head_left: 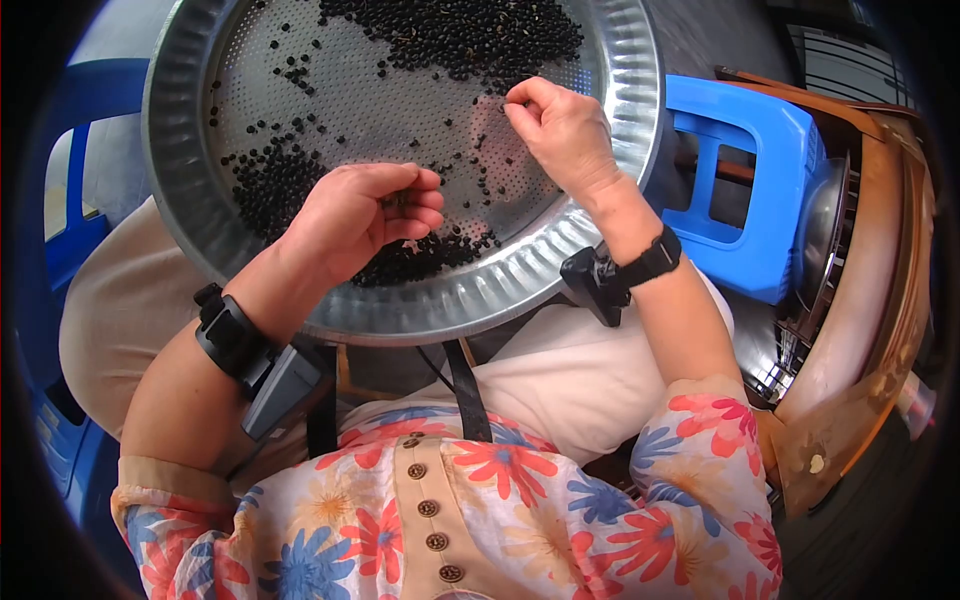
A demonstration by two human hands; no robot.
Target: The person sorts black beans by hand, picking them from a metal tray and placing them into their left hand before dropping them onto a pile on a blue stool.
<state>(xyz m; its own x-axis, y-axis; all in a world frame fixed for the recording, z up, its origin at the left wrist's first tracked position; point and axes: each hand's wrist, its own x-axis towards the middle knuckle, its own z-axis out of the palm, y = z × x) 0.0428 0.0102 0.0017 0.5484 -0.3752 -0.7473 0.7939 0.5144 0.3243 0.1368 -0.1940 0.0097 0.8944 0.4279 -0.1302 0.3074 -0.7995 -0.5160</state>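
Note:
A large round metal tray (470, 312) with a perforated bottom and fluted rim lies across my lap. One pile of small black beans (470, 40) covers its far side, and another pile of beans (270, 185) spreads along the near left. Single beans lie scattered between them. Above the near pile, my left hand (365, 205) is closed with curled fingers; a few dark specks show among them, too small to name. My right hand (568, 130) hovers over the tray's right part, thumb and forefinger pinched together. Whatever is in that pinch is hidden.
A blue plastic stool (745, 190) stands right of the tray, beside a metal bowl (822, 225) and a brown wooden piece (850, 290). Blue plastic furniture (105, 90) is at the left. Black devices are strapped to both wrists.

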